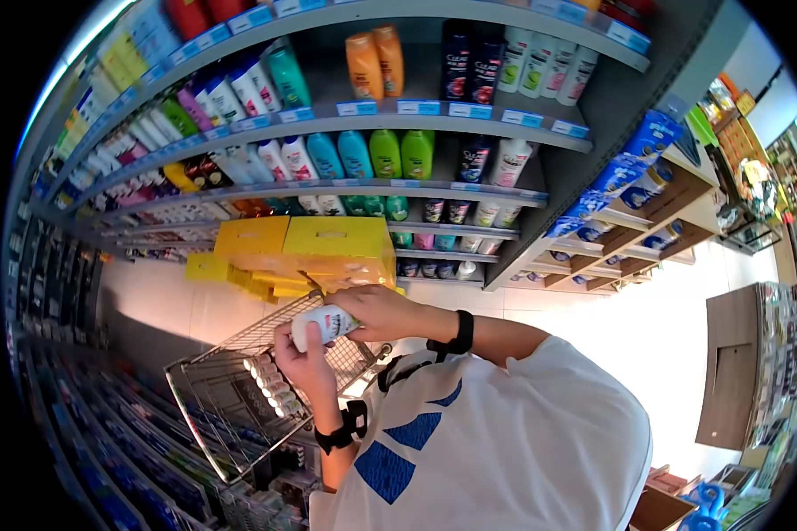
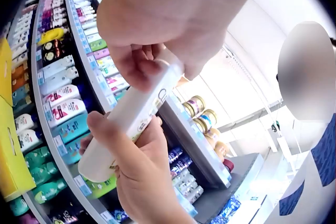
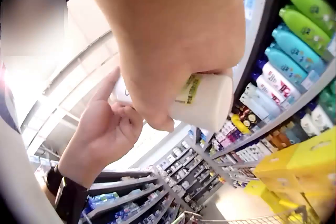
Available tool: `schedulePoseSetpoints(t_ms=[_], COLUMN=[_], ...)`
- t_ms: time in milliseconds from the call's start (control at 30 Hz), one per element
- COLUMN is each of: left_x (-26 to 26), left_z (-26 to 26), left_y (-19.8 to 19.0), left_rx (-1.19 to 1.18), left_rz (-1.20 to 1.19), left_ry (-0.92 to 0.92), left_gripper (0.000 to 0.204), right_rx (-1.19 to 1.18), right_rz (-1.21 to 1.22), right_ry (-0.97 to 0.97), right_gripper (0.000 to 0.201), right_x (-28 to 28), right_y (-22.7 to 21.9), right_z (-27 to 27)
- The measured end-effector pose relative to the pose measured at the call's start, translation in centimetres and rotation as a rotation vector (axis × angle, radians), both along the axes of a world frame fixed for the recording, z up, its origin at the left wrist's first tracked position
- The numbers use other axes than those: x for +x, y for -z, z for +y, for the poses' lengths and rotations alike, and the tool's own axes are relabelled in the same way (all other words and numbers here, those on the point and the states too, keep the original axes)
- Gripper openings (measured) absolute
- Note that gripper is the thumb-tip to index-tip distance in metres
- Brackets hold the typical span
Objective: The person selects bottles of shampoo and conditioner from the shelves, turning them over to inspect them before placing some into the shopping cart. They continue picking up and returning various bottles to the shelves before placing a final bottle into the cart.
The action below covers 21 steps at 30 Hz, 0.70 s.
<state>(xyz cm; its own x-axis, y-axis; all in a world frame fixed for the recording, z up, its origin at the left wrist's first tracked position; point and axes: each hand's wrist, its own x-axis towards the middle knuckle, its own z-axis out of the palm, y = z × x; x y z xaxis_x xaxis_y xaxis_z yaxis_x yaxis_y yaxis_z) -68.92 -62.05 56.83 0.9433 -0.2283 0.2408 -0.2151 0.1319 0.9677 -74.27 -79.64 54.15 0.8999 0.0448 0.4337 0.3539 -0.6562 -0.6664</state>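
Observation:
In the head view I hold a white plastic bottle (image 1: 330,324) with printed lettering in front of my chest, tilted, between both hands. My left hand (image 1: 306,365) is around one end, its thumb on the white surface. My right hand (image 1: 383,311) grips the other end from above. The left wrist view has my left hand (image 2: 163,19) at the top, fingers curled at the upper end of the bottle (image 2: 123,121), and my right hand (image 2: 139,174) below, round its body. A small yellow label (image 3: 188,89) shows beside my right hand (image 3: 178,50) in the right wrist view.
A wire shopping cart (image 1: 208,363) stands beside me with several white containers (image 1: 274,387) in it. Yellow boxes (image 1: 336,243) are stacked against the shelves. Bottles line the shelf (image 1: 328,111) ahead; wooden display racks (image 1: 611,257) stand right. Another shelf runs along the left.

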Motion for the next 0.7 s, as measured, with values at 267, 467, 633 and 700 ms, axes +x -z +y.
schedulePoseSetpoints(t_ms=[267,467,633,700], left_x=[-1.7,-3.3,-2.9,-3.1], left_z=[-1.3,-0.3,2.1,3.7], left_y=[0.5,1.4,3.3,4.7], left_rx=[0.059,-0.004,0.124,0.176], left_rz=[0.049,0.237,0.225,0.186], left_ry=[0.456,0.315,0.240,0.164], left_gripper=[0.024,0.019,0.019,0.019], right_rx=[-0.095,0.225,0.149,0.154], right_rz=[-0.815,-1.006,-0.798,-0.674], right_ry=[0.598,1.036,1.179,1.202], right_gripper=[0.045,0.053,0.061,0.061], right_x=[-3.6,-4.5,-4.4,-4.1], right_y=[-7.2,-11.5,-9.9,-9.4], right_z=[-16.2,-30.5,-38.2,-40.0])
